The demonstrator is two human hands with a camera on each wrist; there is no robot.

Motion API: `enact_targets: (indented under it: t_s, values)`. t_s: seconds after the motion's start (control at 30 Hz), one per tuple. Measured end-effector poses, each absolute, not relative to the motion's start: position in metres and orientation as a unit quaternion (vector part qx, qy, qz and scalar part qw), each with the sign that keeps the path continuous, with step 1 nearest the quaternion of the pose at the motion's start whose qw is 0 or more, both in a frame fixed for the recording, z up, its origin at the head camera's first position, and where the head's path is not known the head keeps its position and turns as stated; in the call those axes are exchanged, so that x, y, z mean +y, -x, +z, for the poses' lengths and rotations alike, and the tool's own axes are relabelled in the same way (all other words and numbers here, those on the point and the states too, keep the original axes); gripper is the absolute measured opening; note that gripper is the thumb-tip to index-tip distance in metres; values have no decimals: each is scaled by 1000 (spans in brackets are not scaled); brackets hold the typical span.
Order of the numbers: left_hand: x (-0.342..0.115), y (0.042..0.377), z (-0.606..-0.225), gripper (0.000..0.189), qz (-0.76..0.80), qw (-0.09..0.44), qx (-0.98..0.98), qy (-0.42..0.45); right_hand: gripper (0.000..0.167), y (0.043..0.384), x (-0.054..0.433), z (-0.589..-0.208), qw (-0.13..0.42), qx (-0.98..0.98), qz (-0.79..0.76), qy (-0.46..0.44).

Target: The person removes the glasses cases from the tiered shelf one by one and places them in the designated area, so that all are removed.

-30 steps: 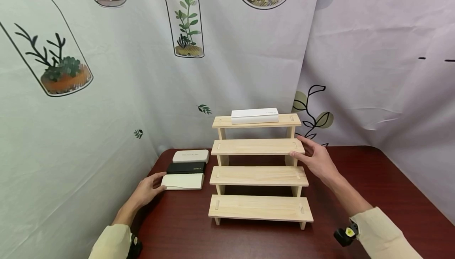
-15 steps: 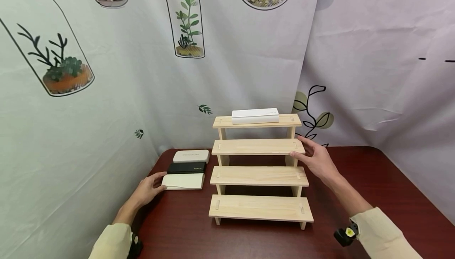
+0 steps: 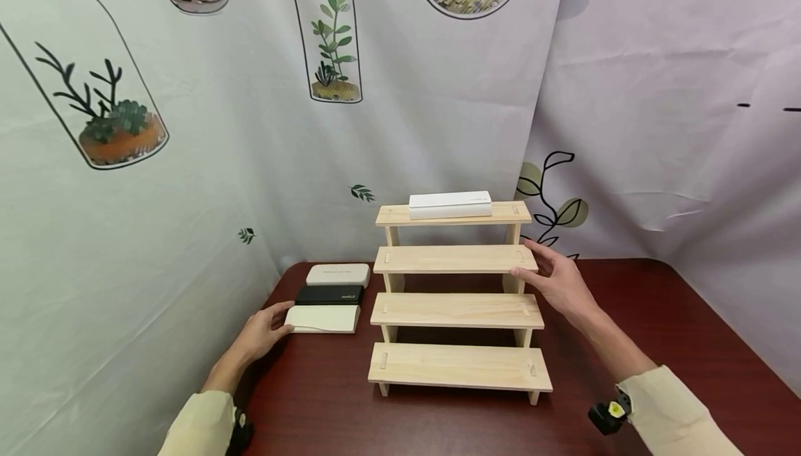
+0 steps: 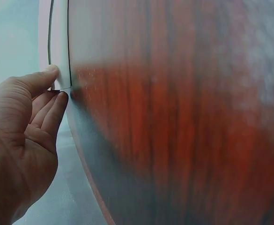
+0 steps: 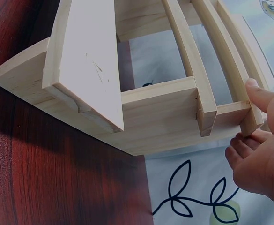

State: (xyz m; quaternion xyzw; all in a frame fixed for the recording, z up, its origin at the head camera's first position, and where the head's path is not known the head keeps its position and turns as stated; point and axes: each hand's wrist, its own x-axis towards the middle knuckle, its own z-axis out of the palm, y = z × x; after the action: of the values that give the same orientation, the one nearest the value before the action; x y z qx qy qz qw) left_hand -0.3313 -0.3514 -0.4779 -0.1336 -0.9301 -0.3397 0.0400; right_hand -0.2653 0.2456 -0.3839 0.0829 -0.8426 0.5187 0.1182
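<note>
At the left of the table, my left hand (image 3: 261,334) pinches the near left end of a cream-white flip-lid case (image 3: 322,318), thumb toward the front. The left wrist view shows the thumb on this case (image 4: 61,44) and the fingertips at its end. Behind it lie a slim black case (image 3: 329,295) and a white rounded case (image 3: 338,274), side by side. My right hand (image 3: 559,284) grips the right end of the second-highest step of a pale wooden stepped rack (image 3: 457,308). Its thumb sits on the step's front edge, and the other fingers are behind the end.
A white oblong box (image 3: 450,206) stands on the rack's top step. The dark red wooden table (image 3: 626,303) ends near a white curtain (image 3: 438,129) printed with plants, hanging behind and to the left.
The head view has drifted very slightly, so the scene sits a touch further right. Both hands, the cases and the rack keep their places.
</note>
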Motion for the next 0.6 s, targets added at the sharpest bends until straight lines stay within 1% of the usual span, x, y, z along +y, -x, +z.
enact_targets:
  t_s: [0.4, 0.6]
  values:
    - [-354, 330, -474, 59, -347, 34, -928, 133, 80, 266, 245, -385, 118, -843, 518, -86]
    - [-355, 332, -465, 58, -354, 47, -924, 140, 81, 266, 245, -385, 115, -844, 517, -84]
